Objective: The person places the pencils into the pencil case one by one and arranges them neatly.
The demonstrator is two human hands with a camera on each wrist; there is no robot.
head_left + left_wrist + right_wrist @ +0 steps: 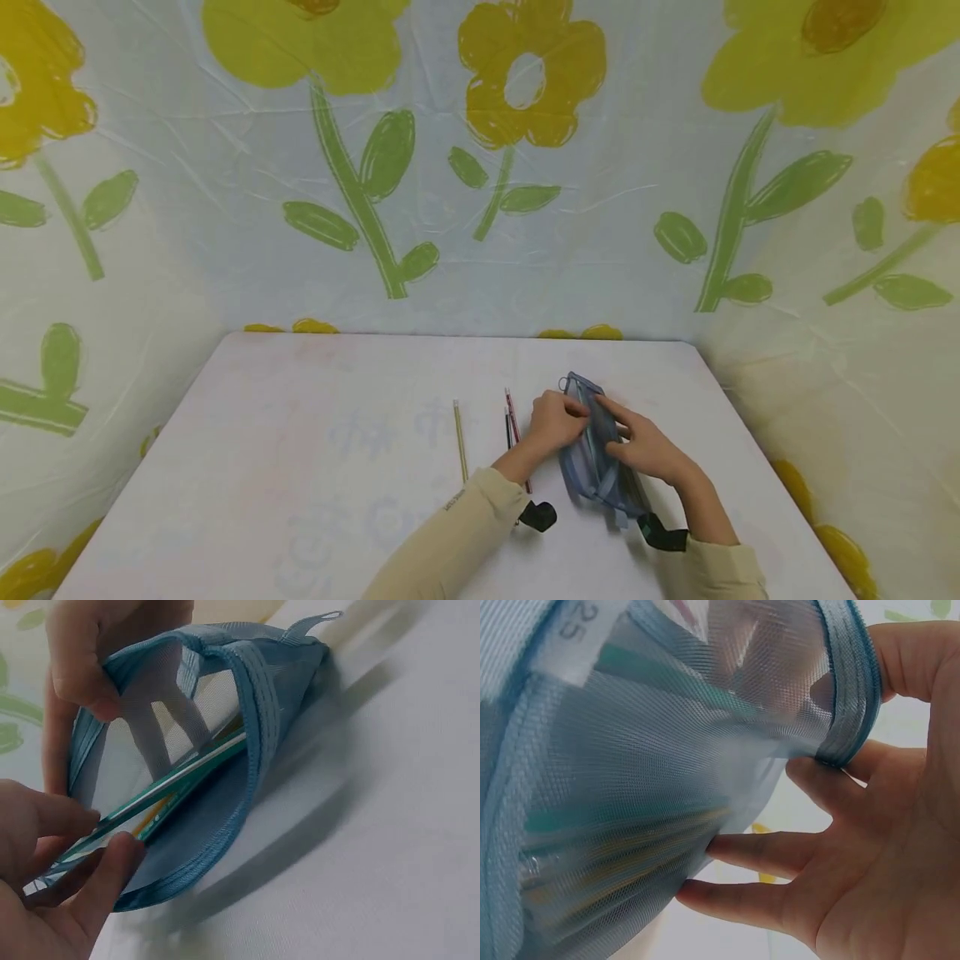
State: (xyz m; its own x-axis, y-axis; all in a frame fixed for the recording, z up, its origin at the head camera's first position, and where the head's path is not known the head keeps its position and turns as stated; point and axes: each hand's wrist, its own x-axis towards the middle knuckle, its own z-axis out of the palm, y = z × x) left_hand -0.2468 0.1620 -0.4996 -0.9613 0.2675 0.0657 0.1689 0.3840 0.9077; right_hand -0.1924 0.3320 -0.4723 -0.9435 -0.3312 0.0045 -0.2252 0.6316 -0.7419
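Observation:
A blue mesh zip pencil case (572,479) lies on the right half of the table, its zip undone and its mouth gaping. My right hand (648,450) holds the zip edge, thumb inside the mouth and fingers spread along the outer mesh (652,757). At the mouth, my left hand (558,421) pinches a green pencil (180,774) between thumb and fingers. Much of that pencil's length is inside the case. Other pencils, green and yellow, show through the mesh in the right wrist view.
Left of the case lie a red pencil (512,408) and a dark pencil (507,429), side by side and partly behind the left forearm. Farther left is a yellow pencil (460,442). A flower-printed sheet (600,225) surrounds the white table (262,433).

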